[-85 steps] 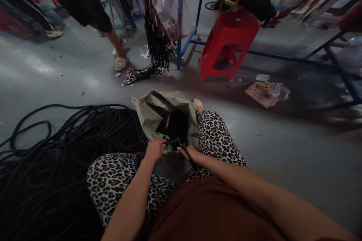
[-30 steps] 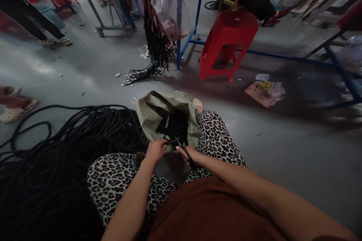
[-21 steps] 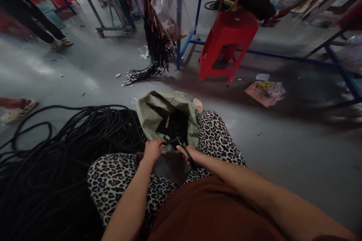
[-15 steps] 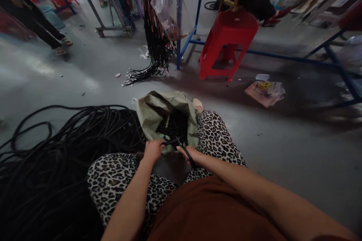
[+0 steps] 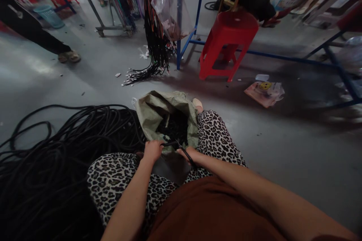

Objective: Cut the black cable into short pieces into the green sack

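Note:
I sit with leopard-print trousers and an open greenish woven sack between my knees; dark cut pieces fill it. My left hand is closed on a thin black cable at the sack's near rim. My right hand is closed round black-handled scissors, whose blades point at the cable just beside my left fingers. Both hands almost touch.
A big heap of black cable lies on the grey floor to my left. Ahead stand a red plastic stool, a blue metal frame hung with cable bundles, and a plastic packet. A person's leg crosses far left.
My hands have stayed at the sack's rim with small shifts of fingers and scissors. A person who stood near the hanging cables has walked off to the left.

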`<state>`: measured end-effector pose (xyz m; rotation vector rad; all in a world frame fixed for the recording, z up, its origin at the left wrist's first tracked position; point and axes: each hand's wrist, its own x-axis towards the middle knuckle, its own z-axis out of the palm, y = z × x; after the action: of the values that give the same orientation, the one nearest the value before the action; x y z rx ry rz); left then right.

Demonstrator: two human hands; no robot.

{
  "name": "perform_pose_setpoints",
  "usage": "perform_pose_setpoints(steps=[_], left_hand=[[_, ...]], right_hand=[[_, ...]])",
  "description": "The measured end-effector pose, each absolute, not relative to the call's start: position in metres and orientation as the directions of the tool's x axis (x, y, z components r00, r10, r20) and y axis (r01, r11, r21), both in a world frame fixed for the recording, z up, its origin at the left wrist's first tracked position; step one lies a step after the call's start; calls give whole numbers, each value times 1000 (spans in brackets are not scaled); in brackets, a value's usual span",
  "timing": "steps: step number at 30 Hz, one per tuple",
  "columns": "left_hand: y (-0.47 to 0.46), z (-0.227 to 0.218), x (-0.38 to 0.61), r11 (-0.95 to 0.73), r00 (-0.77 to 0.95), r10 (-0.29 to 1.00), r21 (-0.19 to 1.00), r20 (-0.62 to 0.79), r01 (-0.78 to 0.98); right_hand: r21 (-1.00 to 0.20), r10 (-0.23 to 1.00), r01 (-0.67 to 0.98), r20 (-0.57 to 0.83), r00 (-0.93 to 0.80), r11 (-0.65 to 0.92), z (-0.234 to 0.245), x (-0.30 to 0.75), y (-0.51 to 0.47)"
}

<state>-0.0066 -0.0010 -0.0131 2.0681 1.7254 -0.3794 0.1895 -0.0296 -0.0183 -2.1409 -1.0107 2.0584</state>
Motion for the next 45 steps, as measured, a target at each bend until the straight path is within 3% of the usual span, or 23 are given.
perform_pose_setpoints(steps=[6, 15, 20, 26, 45], left_hand=[[-2, -10, -5, -108, 164, 860, 142, -483, 984], [0, -9, -6, -74, 127, 886, 134, -447, 988], [1, -7, -7, -45, 99, 919, 147, -381, 988], [0, -10, -6, -60, 122, 922, 174, -368, 983], [0, -17, -6, -79, 188, 893, 268, -409, 960]], right_hand=[[-368, 432, 550, -902, -13, -750, -16, 188, -29], [-408, 470, 516, -883, -13, -753, -24, 191, -26], [-389, 400, 416, -914, -64, -822, -26, 190, -24], [-395, 383, 426, -916, -119, -814, -23, 188, -26], [-402, 375, 389, -915, -146, -829, -23, 187, -25]])
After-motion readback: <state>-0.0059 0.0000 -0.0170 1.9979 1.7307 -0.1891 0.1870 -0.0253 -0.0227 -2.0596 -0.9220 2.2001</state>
